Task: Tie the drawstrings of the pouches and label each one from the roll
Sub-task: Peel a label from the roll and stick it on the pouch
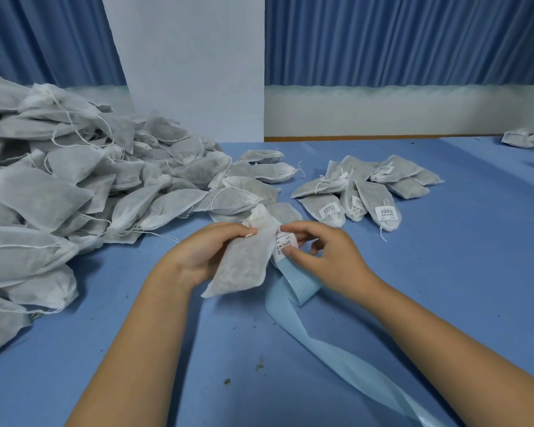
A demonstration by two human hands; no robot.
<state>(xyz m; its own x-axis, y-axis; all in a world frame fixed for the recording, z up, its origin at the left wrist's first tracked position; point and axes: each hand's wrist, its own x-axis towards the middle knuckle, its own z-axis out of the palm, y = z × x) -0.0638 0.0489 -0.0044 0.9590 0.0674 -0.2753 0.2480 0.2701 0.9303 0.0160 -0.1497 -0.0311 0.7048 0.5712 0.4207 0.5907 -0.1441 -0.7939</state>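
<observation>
One pouch (pixel 244 263) near centre, just over the surface (pixel 444 257). My left fingers (pixel 228 232) are curled round it to steady its face, while my right fingers (pixel 299 255) pinch a label (pixel 285 244) at its edge, coming off the blue backing strip (pixel 302 286), I judge. Labelled pouches (pixel 361 192) far right; unlabelled heap (pixel 74 180) left.

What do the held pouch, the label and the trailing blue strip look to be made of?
The pouch looks like thin non-woven fabric, matte white: dark filling shows through and it creases softly. The label seems matte white paper with black print and a barcode. The blue strip is probably a glossy release liner: it curls smoothly and catches light near the bottom edge.
</observation>
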